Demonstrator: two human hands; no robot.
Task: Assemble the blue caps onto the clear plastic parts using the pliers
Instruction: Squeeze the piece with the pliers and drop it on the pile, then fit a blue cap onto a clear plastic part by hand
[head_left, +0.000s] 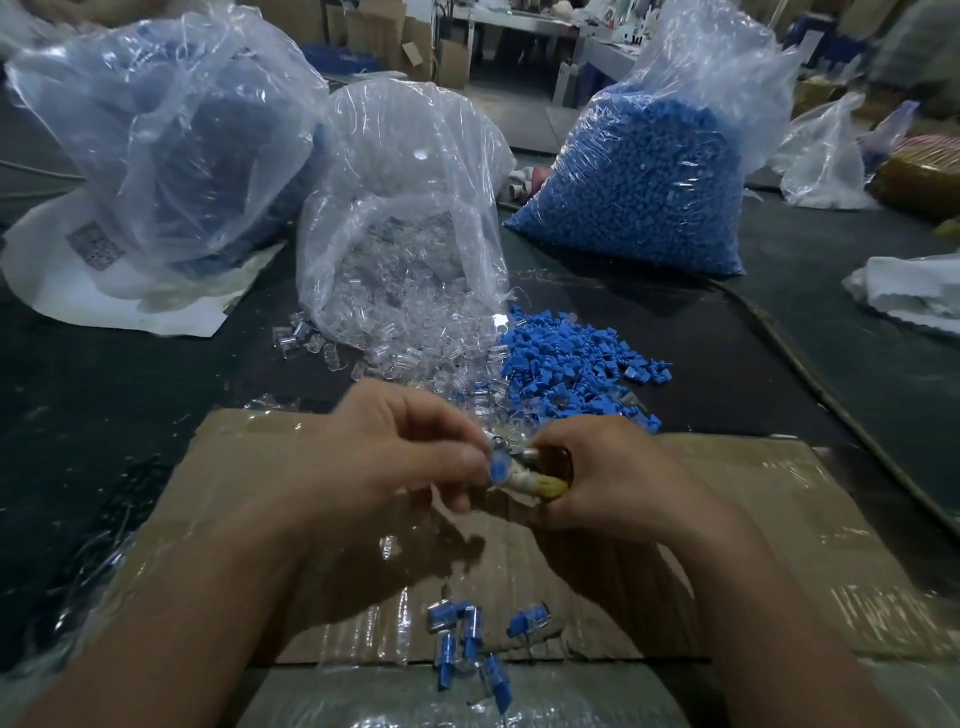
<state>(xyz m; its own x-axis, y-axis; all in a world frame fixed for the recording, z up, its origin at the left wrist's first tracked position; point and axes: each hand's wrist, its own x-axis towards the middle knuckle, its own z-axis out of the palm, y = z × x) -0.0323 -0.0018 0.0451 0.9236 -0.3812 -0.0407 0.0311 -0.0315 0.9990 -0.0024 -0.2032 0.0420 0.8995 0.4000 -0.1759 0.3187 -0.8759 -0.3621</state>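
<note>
Dark desk (104, 415) carries three film bags: blue caps bag (649, 171) far right, clear parts bag (405, 234) centre, third bag (156, 130) left, contents unreadable through the film. Taped cardboard sheet (753, 519) sits under my hands. Loose blue caps (571, 364) and loose clear parts (415, 358) spill side by side just beyond it; finished pieces (467, 639) lie near its front edge. My left grip (395, 457) is pinched on one capped part (500, 470), held above the cardboard; my right grip (613, 483) is curled round the pliers (543, 480), nose at the part. Parts look light, rigid and slick, and would likely crack if over-squeezed: hold the clear body by its sides, press along the cap axis. Motion blur here; the pliers' jaws are hidden, so I can't tell if the cap is fully seated.
</note>
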